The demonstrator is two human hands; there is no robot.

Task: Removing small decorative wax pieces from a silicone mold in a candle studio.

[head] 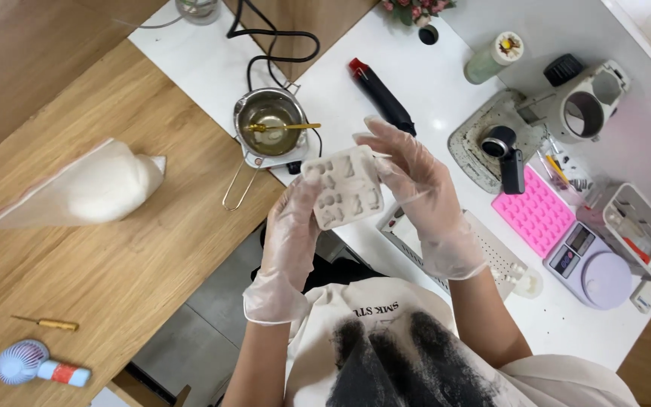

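Both hands wear clear gloves and share one white mould (343,186), held up in front of the chest over the gap between the two tables. Left hand (292,226) grips the mould from below, fingers curled behind its lower left edge and thumb on the front. Right hand (416,188) pinches the mould's right edge, its fingers half spread and lifted above the top corner. Small shaped cavities show on the mould's face, which tilts a little to the right. Just behind the mould, on the white table (431,83), stands a metal pot (269,124) with pale liquid and a yellow-handled tool (284,127) laid across it; a black cord (265,45) runs from it toward the far edge. Near the right hand lies a black heat gun (383,94) with a red end. Farther right are a pink mould (534,212), a lilac scale (589,265), a grey tray (638,237) of small tools and a green bottle (493,59). On the wooden table (114,264) to the left lie a clear bag (84,187) of white powder, a small screwdriver (48,323) and a little hand fan (35,365), all well apart from the hands.
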